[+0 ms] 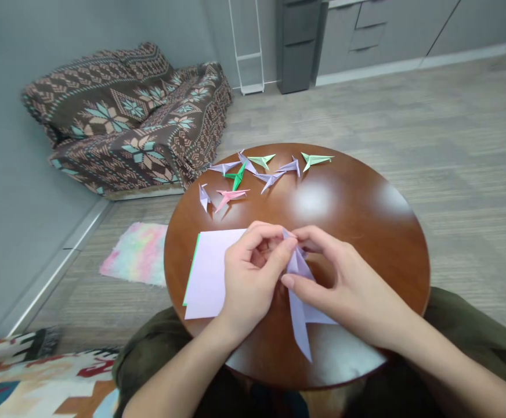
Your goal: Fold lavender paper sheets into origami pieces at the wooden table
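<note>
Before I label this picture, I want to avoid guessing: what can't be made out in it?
All in the head view:
- Upper folds of the lilac paper: partly hidden by the left hand and right hand.
- Right edge of the lilac sheet: covered by the left hand.
- Fine creases of the pink folded figure: too small.
- Rest of the patterned cloth: cut off by the left and bottom edges.
- Tops of the grey cabinets: mostly beyond the top edge.

Lilac is shown by the pinched paper (297,316), pink by one origami bird (229,196) beyond the grip; farther off, a brown throw (146,151) is snowflake-patterned in turquoise!
</note>
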Demonstrator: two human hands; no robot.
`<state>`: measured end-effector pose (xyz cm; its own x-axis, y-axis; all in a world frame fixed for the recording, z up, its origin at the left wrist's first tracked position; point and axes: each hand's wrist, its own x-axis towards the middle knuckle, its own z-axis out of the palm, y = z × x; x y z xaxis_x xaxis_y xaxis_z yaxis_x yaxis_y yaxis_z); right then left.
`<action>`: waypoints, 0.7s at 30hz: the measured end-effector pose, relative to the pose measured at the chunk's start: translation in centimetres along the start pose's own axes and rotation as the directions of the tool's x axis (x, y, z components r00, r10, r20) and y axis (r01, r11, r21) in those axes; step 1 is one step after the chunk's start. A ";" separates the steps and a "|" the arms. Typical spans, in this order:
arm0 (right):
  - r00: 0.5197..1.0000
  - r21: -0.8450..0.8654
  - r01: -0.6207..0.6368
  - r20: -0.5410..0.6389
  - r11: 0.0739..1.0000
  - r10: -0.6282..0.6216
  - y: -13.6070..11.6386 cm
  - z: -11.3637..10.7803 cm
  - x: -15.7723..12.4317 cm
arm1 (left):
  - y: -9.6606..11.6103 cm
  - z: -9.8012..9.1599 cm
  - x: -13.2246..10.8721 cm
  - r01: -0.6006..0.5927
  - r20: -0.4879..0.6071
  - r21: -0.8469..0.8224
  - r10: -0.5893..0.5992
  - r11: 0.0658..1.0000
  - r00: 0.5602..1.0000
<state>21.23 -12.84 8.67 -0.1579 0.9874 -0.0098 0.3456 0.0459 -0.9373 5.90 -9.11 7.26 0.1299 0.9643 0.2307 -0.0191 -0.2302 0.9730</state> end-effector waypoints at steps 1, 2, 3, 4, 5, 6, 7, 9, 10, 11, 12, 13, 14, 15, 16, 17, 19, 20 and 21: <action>1.000 -0.026 -0.001 0.020 1.000 0.001 -0.1 -0.3 0.0 | 0.0 -0.1 0.0 0.013 0.012 -0.024 -0.013 1.000 1.000; 0.999 -0.059 0.005 0.046 0.998 -0.003 -0.2 -0.8 0.1 | -0.1 -0.2 0.1 0.037 0.036 -0.049 -0.035 0.998 0.999; 0.998 -0.090 0.016 0.068 0.996 -0.010 -0.2 -1.3 0.1 | -0.1 -0.3 0.2 0.074 0.071 -0.072 -0.069 0.995 0.995; 0.998 -0.130 0.023 0.066 0.991 -0.015 -0.1 -1.9 0.2 | 0.0 -0.5 0.3 0.118 0.113 -0.088 -0.107 0.989 0.988; 0.998 -0.172 0.024 0.055 0.985 -0.015 0.0 -2.5 0.2 | 0.0 -0.8 0.5 0.163 0.159 -0.095 -0.147 0.982 0.976; 0.998 -0.205 0.040 0.056 0.978 -0.029 0.3 -3.0 0.3 | 0.0 -1.0 0.7 0.209 0.208 -0.093 -0.186 0.974 0.960; 0.997 -0.233 0.060 0.065 0.971 -0.046 0.5 -3.5 0.3 | 0.1 -1.2 0.9 0.250 0.258 -0.086 -0.221 0.964 0.941; 0.992 -0.265 0.083 0.116 0.961 -0.054 1.1 -4.3 0.3 | 0.1 -1.6 1.2 0.315 0.350 -0.068 -0.273 0.947 0.896; 0.988 -0.265 0.083 0.146 0.961 -0.045 1.3 -4.5 0.3 | 0.1 -1.7 1.2 0.336 0.379 -0.060 -0.290 0.940 0.879; 0.984 -0.259 0.076 0.174 0.963 -0.031 1.4 -4.7 0.2 | 0.0 -1.8 1.3 0.350 0.393 -0.051 -0.303 0.935 0.868; 0.980 -0.248 0.066 0.196 0.967 -0.017 1.6 -4.8 0.2 | 0.0 -1.8 1.3 0.358 0.396 -0.045 -0.312 0.933 0.863; 0.977 -0.236 0.059 0.213 0.970 -0.007 1.6 -4.8 0.2 | 0.0 -1.7 1.2 0.362 0.392 -0.039 -0.319 0.931 0.863; 0.975 -0.228 0.054 0.222 0.972 -0.002 1.6 -4.9 0.2 | -0.1 -1.7 1.2 0.362 0.383 -0.034 -0.323 0.931 0.866; 0.974 -0.226 0.051 0.226 0.973 0.002 1.5 -4.9 0.3 | -0.1 -1.6 1.2 0.362 0.371 -0.029 -0.327 0.932 0.869; 0.973 -0.226 0.048 0.229 0.973 0.005 1.5 -4.9 0.3 | -0.1 -1.6 1.2 0.363 0.363 -0.025 -0.330 0.932 0.871; 0.972 -0.225 0.048 0.234 0.973 0.006 1.4 -4.8 0.3 | -0.1 -1.6 1.2 0.363 0.358 -0.019 -0.333 0.931 0.872; 0.971 -0.223 0.050 0.241 0.974 0.005 1.4 -4.8 0.3 | 0.0 -1.6 1.2 0.364 0.353 -0.007 -0.338 0.931 0.872; 0.969 -0.222 0.052 0.245 0.974 0.005 1.4 -4.8 0.4 | 0.0 -1.7 1.2 0.364 0.353 0.000 -0.341 0.931 0.872; 0.968 -0.223 0.055 0.250 0.973 0.002 1.4 -4.8 0.4 | 0.0 -1.7 1.3 0.364 0.355 0.007 -0.342 0.931 0.870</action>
<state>26.11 -11.70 9.04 -0.3831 0.9184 -0.0987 0.5337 0.1328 -0.8352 4.35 -7.65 7.53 0.4718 0.8710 -0.1366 0.0365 0.1356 0.9901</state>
